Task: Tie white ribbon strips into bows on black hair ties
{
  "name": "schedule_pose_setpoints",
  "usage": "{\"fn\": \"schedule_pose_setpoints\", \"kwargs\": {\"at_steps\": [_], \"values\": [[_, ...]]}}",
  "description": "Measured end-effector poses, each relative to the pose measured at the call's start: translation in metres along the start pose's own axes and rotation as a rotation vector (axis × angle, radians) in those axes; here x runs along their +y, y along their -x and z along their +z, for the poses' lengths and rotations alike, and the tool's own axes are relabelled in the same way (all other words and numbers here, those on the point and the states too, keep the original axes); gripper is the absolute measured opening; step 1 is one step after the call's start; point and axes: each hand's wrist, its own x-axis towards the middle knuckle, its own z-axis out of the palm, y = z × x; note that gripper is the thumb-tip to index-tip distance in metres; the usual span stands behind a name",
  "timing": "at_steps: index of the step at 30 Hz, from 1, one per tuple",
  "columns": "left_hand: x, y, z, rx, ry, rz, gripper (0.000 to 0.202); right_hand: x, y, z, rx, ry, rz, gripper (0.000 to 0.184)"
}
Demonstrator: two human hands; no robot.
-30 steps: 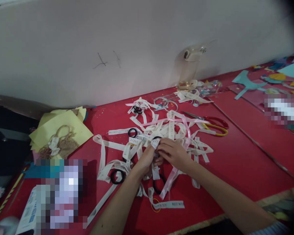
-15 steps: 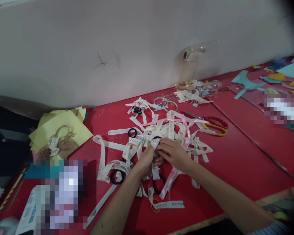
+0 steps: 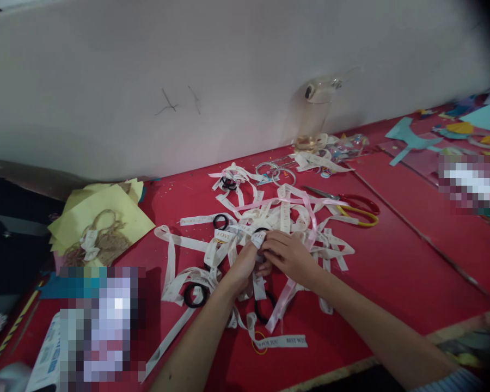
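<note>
My left hand [image 3: 245, 268] is closed on a white printed ribbon [image 3: 259, 287], whose end hangs below the fingers. Against it, my right hand [image 3: 288, 255] pinches the same ribbon with bent fingers; the fingertips are partly hidden. A black hair tie [image 3: 261, 230] shows just above the pinch, partly covered by the ribbon. Around both hands lies a tangle of white ribbon [image 3: 277, 215] with printed words, crossed by a pink ribbon [image 3: 312, 220]. More black hair ties rest in it, one left of my left wrist [image 3: 195, 295] and one below the hands [image 3: 265, 309].
Scissors [image 3: 357, 209] with red and yellow handles lie right of the tangle. A clear cup [image 3: 312, 117] stands by the wall [image 3: 228, 81]. Yellow paper [image 3: 124, 209] with twine [image 3: 110, 239] sits at left. Blue paper cutouts [image 3: 412, 136] lie at far right on the red table [image 3: 392, 256].
</note>
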Motion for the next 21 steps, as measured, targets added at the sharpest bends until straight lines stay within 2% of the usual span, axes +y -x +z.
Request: {"fn": "schedule_pose_setpoints", "kwargs": {"at_steps": [21], "values": [[-0.0015, -0.0005, 0.0002, -0.008, 0.003, -0.003, 0.035, -0.0004, 0.0002, -0.0007, -0.012, -0.007, 0.005, 0.011]]}}
